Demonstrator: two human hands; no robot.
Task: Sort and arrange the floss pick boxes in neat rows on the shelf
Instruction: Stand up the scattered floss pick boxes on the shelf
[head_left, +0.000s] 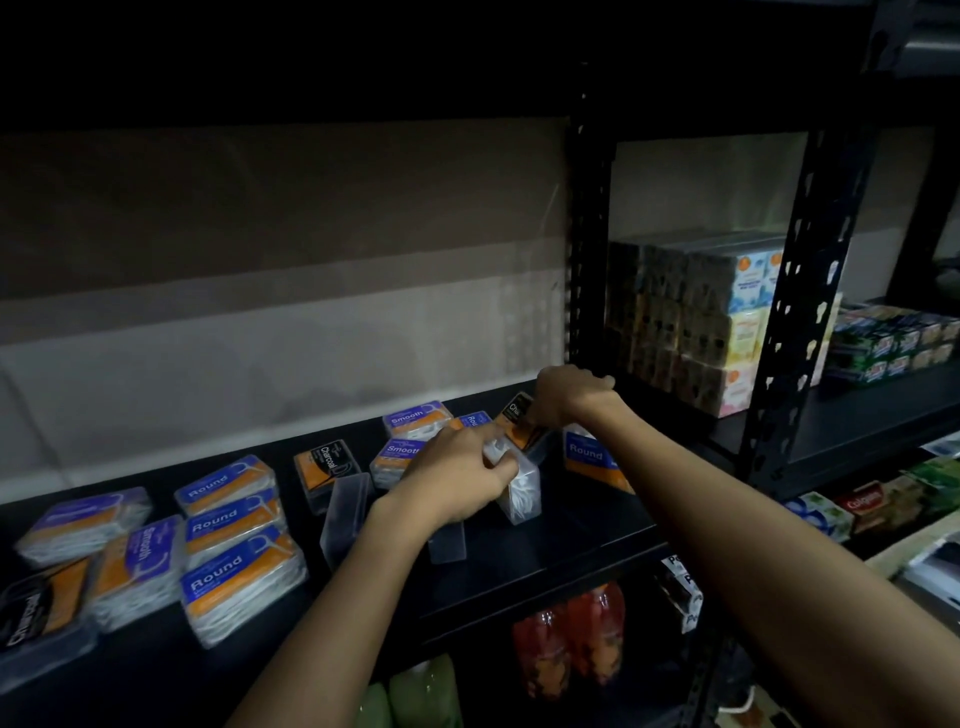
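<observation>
Floss pick boxes lie scattered on a black shelf (582, 525). My left hand (457, 473) grips a clear box of white picks (519, 486) standing on its side. My right hand (569, 395) holds a tilted black-and-orange Charcoal box (517, 415) just behind it. Three purple-and-orange Round boxes (228, 525) lie in a column at the left, with a Smooth box (140, 566) and a Charcoal box (41, 618) beside them. Two Smooth boxes (413, 434) and another Charcoal box (327, 465) lie mid-shelf. One Round box (589, 457) lies under my right forearm.
A clear box (345, 514) lies face down by my left wrist. A black slotted upright (587, 249) bounds the shelf at the right. Beyond it stand stacked packs (722, 322) and small green boxes (893, 343). Bottles (571, 639) stand on the shelf below.
</observation>
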